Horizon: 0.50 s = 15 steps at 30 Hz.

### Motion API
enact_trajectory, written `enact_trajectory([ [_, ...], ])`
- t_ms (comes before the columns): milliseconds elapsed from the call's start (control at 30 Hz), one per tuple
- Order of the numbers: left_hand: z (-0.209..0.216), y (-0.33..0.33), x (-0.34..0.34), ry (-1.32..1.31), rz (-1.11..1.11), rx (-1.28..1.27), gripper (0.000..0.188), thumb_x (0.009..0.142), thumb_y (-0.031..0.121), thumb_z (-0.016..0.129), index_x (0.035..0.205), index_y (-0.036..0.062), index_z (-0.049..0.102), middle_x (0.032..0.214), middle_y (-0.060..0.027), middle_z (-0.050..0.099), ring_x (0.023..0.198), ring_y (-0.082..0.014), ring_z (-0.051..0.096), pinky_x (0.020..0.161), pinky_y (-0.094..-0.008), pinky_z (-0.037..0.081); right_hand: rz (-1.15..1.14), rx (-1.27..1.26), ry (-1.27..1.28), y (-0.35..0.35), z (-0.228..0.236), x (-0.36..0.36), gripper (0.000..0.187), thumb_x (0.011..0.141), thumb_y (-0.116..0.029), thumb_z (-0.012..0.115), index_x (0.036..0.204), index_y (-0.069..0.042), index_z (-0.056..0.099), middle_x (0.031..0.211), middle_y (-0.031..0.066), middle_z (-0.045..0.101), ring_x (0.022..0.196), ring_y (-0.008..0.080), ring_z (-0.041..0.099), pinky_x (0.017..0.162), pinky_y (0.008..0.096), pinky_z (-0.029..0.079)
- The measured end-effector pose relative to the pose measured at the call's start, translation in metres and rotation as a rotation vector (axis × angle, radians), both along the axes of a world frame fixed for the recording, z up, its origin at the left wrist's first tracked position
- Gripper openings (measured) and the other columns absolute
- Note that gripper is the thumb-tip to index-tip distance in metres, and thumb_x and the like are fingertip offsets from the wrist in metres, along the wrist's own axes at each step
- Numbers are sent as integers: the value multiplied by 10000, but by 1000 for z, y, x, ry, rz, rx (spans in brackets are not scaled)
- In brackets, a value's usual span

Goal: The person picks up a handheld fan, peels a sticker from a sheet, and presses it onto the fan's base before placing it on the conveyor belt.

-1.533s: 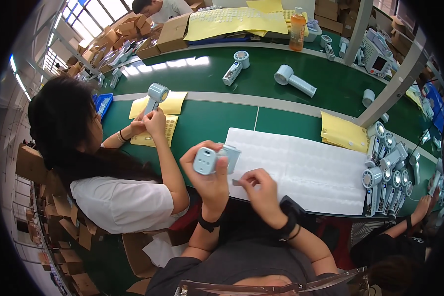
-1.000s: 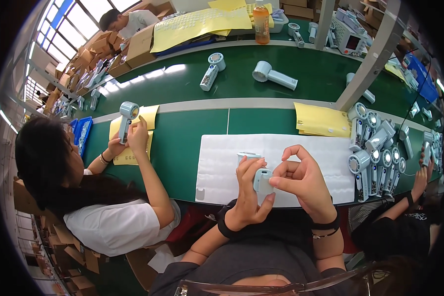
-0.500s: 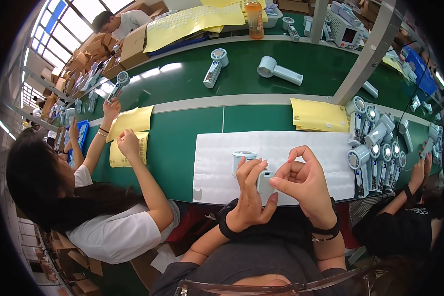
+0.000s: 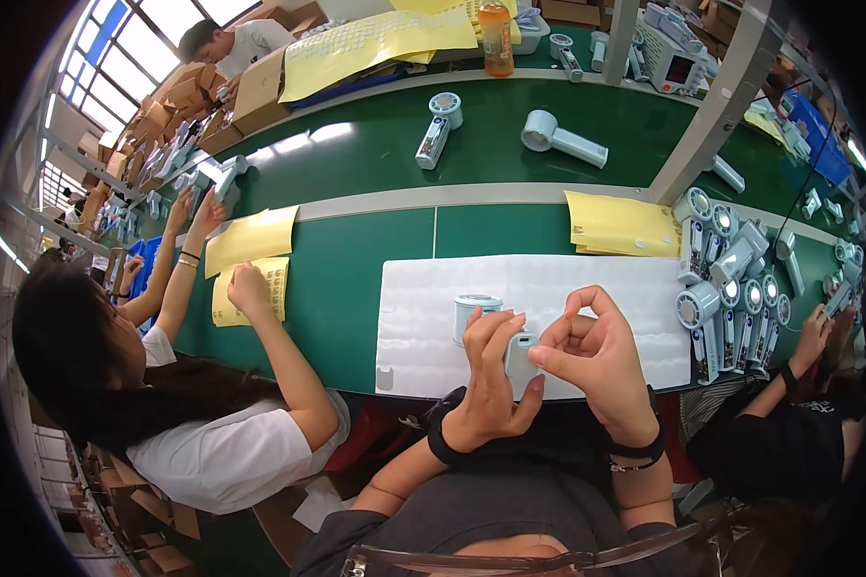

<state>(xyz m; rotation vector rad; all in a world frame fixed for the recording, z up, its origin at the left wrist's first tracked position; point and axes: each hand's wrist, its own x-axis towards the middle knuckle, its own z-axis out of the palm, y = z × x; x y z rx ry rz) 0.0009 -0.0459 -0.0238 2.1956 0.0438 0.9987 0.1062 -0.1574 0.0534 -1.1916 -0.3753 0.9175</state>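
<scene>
The half-curled left hand [image 4: 488, 385] holds a pale-blue plastic handheld fan [image 4: 520, 356]. At its three o'clock, the right hand [image 4: 597, 356] pinches, contents unclear.

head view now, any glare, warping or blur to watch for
Head view: streaky glare on the far green work surface, window washed out to near white; head view: fisheye bows the grey rail and leaves black corners; head view: left hand, right hand and pale blue device look reasonably sharp.
</scene>
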Motion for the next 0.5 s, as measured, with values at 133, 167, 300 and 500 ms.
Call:
enact_trajectory([
  [133, 0, -1, 1, -2, 2, 16, 705, 739, 144, 613, 1346, -47, 311, 1261, -225, 431, 1186, -386, 411, 1102, -582, 199, -17, -16, -30, -1, 2, -2, 450, 782, 43, 742, 1044, -80, 397, 804, 45, 632, 748, 78, 604, 706, 210, 485],
  [167, 1, -1, 1, -1, 5, 14, 684, 753, 148, 608, 1342, -47, 320, 1264, -225, 429, 1186, -386, 410, 1098, -574, 208, -22, -19, -35, -1, 3, -2, 450, 783, 40, 743, 1044, -79, 395, 803, 43, 629, 743, 76, 601, 704, 209, 483],
  [300, 4, -2, 1, -5, -5, -11, 640, 767, 137, 604, 1328, -43, 354, 1256, -228, 428, 1175, -385, 416, 1074, -554, 240, -59, -63, -215, -1, -2, -6, 444, 783, 33, 745, 1043, -79, 403, 803, 31, 618, 732, 69, 586, 692, 207, 477],
  [500, 5, 6, -6, -39, -44, -108, 548, 768, 92, 593, 1280, -19, 435, 1179, -213, 486, 1116, -372, 464, 1001, -493, 321, 53, -300, -556, -3, -4, -1, 401, 796, 2, 741, 1053, -78, 443, 828, 15, 599, 776, 62, 564, 684, 204, 450],
])
